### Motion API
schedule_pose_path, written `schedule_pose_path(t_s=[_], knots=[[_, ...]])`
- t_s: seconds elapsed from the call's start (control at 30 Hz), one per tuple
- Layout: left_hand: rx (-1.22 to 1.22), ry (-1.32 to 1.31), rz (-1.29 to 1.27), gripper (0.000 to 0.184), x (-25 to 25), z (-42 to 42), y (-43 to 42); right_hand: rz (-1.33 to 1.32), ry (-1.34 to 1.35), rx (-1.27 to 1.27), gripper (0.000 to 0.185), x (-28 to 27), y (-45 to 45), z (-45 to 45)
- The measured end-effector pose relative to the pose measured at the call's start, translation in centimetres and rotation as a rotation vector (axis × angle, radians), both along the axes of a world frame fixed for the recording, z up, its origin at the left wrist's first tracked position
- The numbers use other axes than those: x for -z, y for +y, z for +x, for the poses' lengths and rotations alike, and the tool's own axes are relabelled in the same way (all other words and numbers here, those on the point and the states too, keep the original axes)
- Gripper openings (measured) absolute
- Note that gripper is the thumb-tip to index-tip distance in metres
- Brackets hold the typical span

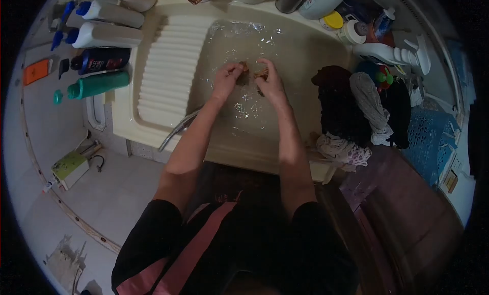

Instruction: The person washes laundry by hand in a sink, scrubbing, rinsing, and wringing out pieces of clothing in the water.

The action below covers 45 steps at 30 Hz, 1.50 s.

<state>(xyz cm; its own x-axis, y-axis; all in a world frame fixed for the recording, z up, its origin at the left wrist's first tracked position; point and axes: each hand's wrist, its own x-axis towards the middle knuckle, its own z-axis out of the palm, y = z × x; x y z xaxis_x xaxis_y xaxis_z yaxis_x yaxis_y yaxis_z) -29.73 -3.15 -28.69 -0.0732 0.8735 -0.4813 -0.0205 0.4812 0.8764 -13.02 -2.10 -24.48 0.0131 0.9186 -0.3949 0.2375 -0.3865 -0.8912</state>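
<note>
Both of my hands are over the water in a cream sink [165, 123] with a ribbed washboard [170, 71] at its left side. My left hand [227, 80] is closed on a small piece of brownish-orange cloth [244, 69]. Just to the right, my right hand [271, 83] pinches another bunched part of brown, patterned cloth [262, 74]. Whether the two parts join is unclear. A metal shower hose [177, 131] hangs over the sink's front edge, left of my forearms.
Bottles [109, 35] line the left rim. A yellow-lidded jar [332, 21] and a white spray bottle [389, 54] stand at the back right. Dark clothes [341, 106] and a grey cloth [369, 106] lie over the right rim, beside a blue basket [430, 137].
</note>
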Motion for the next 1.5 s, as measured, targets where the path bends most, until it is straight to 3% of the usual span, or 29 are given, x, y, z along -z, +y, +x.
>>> schedule_pose_path(t_s=[0.03,0.1,0.17,0.2,0.27,0.3,0.37,0.4,0.43,0.5,0.53,0.6,0.63,0.67,0.73,0.8,0.87,0.93,1.0,1.03,1.1,1.13,1.2,1.23,1.3,1.4,1.47,1.5], knots=[[0.105,-0.055,0.006,0.023,-0.1,0.1,-0.1,0.251,-0.262,-0.191,0.032,-0.5,-0.2,-0.3],[0.212,-0.115,0.016,0.021,-1.3,0.4,-0.1,0.504,-0.529,-0.381,0.031,0.2,-0.1,-0.2],[0.253,0.014,0.056,0.024,-3.5,0.5,-0.4,-0.016,-0.112,-0.201,0.028,4.2,0.1,0.9],[0.249,0.014,0.059,0.024,-2.3,0.0,-0.8,-0.013,-0.113,-0.205,0.028,5.4,0.0,2.0],[-0.034,0.164,0.046,0.037,1.3,-1.1,-2.1,0.021,-0.145,0.196,0.024,7.3,-0.3,4.2],[-0.041,0.162,0.044,0.037,-0.1,-0.9,-2.3,0.020,-0.147,0.189,0.024,8.3,-0.8,4.3],[-0.053,-0.003,-0.482,0.049,-3.3,0.4,-2.9,0.284,-0.513,0.258,0.023,9.6,-1.6,4.4],[-0.055,-0.005,-0.477,0.049,-4.3,1.1,-2.6,0.221,-0.352,0.145,0.023,7.3,-1.8,3.0],[-0.185,-0.344,-0.611,0.051,-5.2,1.9,-2.4,0.157,-0.192,0.032,0.024,3.2,-2.4,0.4],[-0.238,-1.030,-0.703,0.053,-1.9,1.6,-2.8,0.114,-0.121,-0.222,0.023,-3.2,-4.4,-3.8],[-0.154,-1.368,-0.650,0.054,1.8,0.9,-3.1,0.269,-0.163,-0.293,0.022,-5.2,-5.9,-5.6],[0.042,-1.166,-0.261,0.047,-1.3,1.0,-3.2,0.423,-0.209,-0.411,0.023,-7.8,-8.7,-8.5],[0.157,-1.293,-0.222,0.044,-0.8,0.0,-2.8,0.421,-0.213,-0.460,0.024,-8.5,-9.4,-9.1],[-0.179,-1.292,-0.447,0.033,-3.3,0.7,-2.7,0.465,-0.327,-0.505,0.023,-8.9,-9.1,-9.1],[-0.092,-1.079,-0.501,0.028,-0.9,0.7,-4.4,0.777,-0.377,-0.274,0.026,-2.8,-7.1,-7.5],[0.014,-0.948,-0.492,0.026,0.9,0.7,-5.2,-0.065,-0.400,-0.090,0.034,1.3,-3.4,-4.0],[-0.054,-0.918,-0.477,0.025,1.0,1.2,-5.6,-0.225,-0.383,0.118,0.045,6.1,-2.1,-0.6],[-0.130,-0.904,-0.438,0.025,0.1,0.9,-5.4,-0.258,-0.466,0.127,0.045,5.7,-1.8,1.6],[-0.151,-0.746,-0.562,0.029,-2.8,0.0,-5.2,-0.293,-0.554,0.145,0.045,6.0,-2.4,3.4],[-0.143,-0.747,-0.556,0.029,-4.1,0.3,-5.4,-0.227,-0.553,0.087,0.043,6.6,-3.0,3.9],[-0.307,-0.474,-0.430,0.035,-6.1,0.7,-6.0,-0.144,-0.551,0.037,0.042,4.6,-3.9,3.6],[-0.301,-0.474,-0.417,0.035,-6.8,0.7,-6.2,0.170,-0.931,-0.022,0.038,2.4,-4.9,2.6],[-0.334,-0.457,-0.463,0.033,-7.3,0.1,-6.7,0.501,-1.299,-0.065,0.038,0.7,-6.0,1.8],[-0.327,-0.453,-0.455,0.033,-6.8,-0.2,-7.2,0.536,-1.237,-0.302,0.039,1.7,-6.8,2.2],[-0.088,-0.628,-0.369,0.029,-5.9,-0.7,-7.6,0.578,-1.175,-0.521,0.039,3.1,-7.3,3.2],[-0.005,-0.618,-0.430,0.027,-6.9,-0.7,-8.3,0.166,-1.220,-0.625,0.039,1.7,-6.6,3.5],[0.040,-0.637,-0.534,0.029,-8.0,-0.1,-8.6,0.566,-1.036,-0.412,0.034,-1.7,-7.1,3.7],[0.081,-0.650,-0.649,0.031,-8.8,0.3,-8.4,0.579,-1.050,-0.408,0.034,-3.1,-7.3,3.3]])
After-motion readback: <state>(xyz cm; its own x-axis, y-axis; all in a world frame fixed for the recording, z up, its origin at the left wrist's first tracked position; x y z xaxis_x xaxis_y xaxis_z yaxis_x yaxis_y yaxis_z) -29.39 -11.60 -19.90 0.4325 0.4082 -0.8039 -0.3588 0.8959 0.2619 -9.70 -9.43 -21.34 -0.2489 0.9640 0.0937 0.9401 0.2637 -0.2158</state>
